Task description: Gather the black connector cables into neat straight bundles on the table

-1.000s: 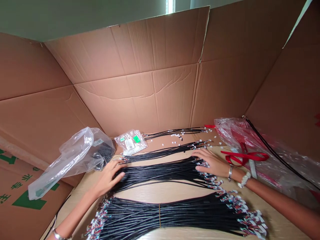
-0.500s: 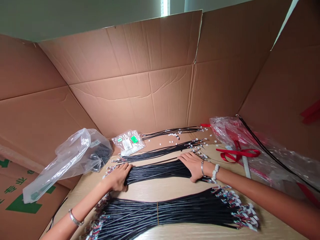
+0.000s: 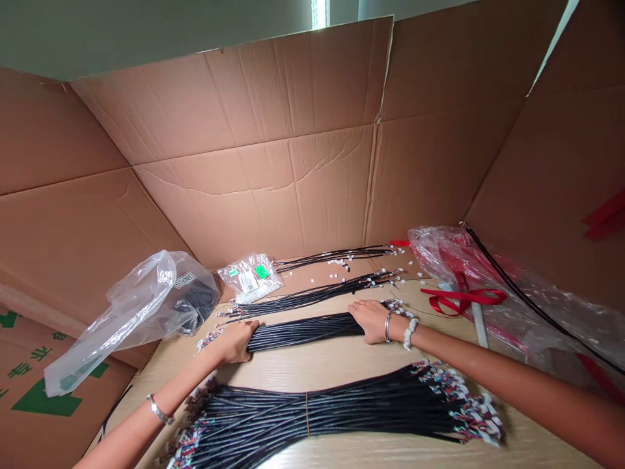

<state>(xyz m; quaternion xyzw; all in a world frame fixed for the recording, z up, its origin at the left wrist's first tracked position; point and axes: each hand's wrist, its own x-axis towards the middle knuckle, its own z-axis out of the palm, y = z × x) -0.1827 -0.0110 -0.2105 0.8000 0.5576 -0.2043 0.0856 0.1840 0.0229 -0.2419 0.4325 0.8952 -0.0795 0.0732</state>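
Note:
A bunch of thin black cables [image 3: 303,329] lies across the wooden tabletop [image 3: 342,365], squeezed into a tight bundle. My left hand [image 3: 236,340] grips its left end, where small connectors stick out. My right hand [image 3: 370,320] is wrapped around its right end, with a bracelet and a white band on the wrist. A larger bundle of black cables [image 3: 322,420] with coloured connector ends lies nearer to me, tied in the middle. Beyond my hands lie two thinner rows of cables [image 3: 312,296].
Cardboard walls [image 3: 254,169] enclose the table at back and sides. A clear plastic bag with dark parts [image 3: 146,306] sits at left, a small labelled bag [image 3: 251,279] behind it. A crumpled plastic bag with red ribbon [image 3: 469,296] lies at right. Small white connectors [image 3: 339,262] are scattered at the back.
My hands moved inward from the spread cable ends and gathered the loose middle cables into a tight bundle, closing around it.

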